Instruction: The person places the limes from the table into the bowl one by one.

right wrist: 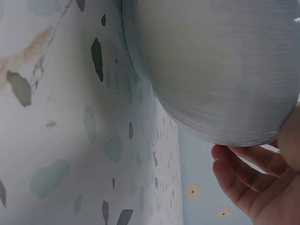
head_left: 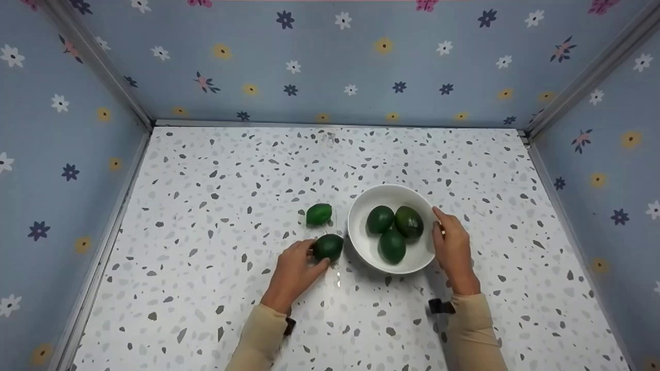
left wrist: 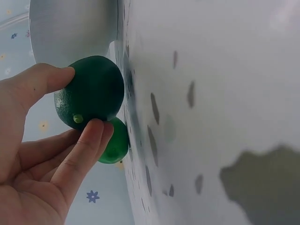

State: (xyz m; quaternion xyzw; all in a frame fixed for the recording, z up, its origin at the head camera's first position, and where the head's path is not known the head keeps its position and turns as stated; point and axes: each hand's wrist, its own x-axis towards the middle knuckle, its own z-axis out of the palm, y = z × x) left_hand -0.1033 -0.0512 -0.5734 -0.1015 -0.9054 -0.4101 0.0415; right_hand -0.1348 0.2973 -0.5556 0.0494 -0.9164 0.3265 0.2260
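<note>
My left hand (head_left: 294,273) pinches a dark green avocado (head_left: 328,247) between its thumb and fingers, just left of the white bowl (head_left: 365,252). In the left wrist view the avocado (left wrist: 93,89) shows a small pale stem nub, close over the table. Behind it is a smaller, brighter green lime (head_left: 319,214), lying left of the bowl. Three dark avocados rest inside the bowl: one at the left (head_left: 380,219), one at the right (head_left: 409,222) and one in front (head_left: 392,246). My right hand (head_left: 454,247) holds the bowl's right side, fingers curved against its outer wall (right wrist: 215,70).
The bowl stands on a white speckled table (head_left: 216,206). Blue flowered panels enclose the table at the back (head_left: 330,62), the left (head_left: 62,170) and the right (head_left: 608,170). A dark band (head_left: 442,306) is at the right wrist.
</note>
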